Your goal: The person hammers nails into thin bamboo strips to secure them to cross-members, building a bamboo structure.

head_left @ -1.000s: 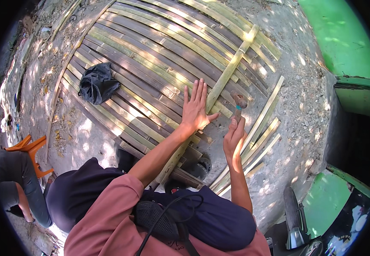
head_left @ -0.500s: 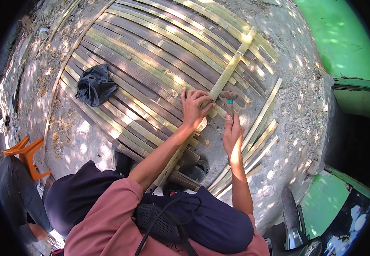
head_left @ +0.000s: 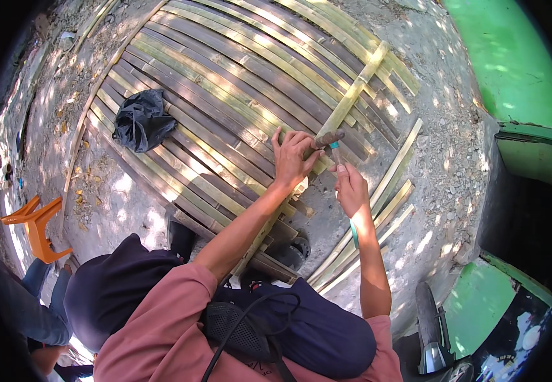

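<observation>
The left hand (head_left: 295,159) is curled around a hammer handle (head_left: 328,137) on the bamboo mat (head_left: 225,95). The right hand (head_left: 351,189), just beside the mat's edge, is pinched shut on a thin green-tipped tool (head_left: 335,153). The tool should be kept straight and hit gently.

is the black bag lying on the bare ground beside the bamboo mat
No, the black bag lies on the woven bamboo mat, near its left edge.

Woven bamboo mat (head_left: 225,95) fills upper middle of frame, flat on ground. Bag (head_left: 141,119) sits on mat's left part. Cross slat (head_left: 352,95) lies over mat at right. Loose slats (head_left: 377,210) right of mat, lower down. Stool (head_left: 34,226) at far left edge, well apart.
</observation>
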A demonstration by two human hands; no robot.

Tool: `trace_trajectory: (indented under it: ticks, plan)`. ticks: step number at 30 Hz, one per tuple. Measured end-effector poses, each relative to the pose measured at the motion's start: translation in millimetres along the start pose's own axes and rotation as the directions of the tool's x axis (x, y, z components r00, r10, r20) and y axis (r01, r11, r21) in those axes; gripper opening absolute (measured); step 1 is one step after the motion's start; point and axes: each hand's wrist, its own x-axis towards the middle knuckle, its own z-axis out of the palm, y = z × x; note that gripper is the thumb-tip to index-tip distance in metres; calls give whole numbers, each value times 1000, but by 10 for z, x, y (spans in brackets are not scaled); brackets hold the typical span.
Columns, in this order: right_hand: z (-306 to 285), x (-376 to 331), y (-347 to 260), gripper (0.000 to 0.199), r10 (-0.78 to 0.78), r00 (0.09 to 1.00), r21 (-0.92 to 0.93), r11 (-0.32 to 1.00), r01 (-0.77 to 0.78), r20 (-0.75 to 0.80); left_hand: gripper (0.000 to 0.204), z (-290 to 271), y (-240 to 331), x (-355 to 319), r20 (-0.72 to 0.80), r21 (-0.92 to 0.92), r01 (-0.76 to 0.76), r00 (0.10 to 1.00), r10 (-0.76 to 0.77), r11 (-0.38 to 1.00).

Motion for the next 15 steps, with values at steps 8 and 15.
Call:
trace_trajectory:
  ticks: [8, 15]
  plan:
    - [-468, 252, -324, 43, 223, 945, -14, 974, -226, 238, 34, -11, -17, -24, 23, 8, 3, 1000, -3, 1000]
    - [-510, 327, -343, 44, 119, 970, -151, 985, -87, 211, 31, 0, -12, -17, 41, 14, 3, 999, -3, 1000]
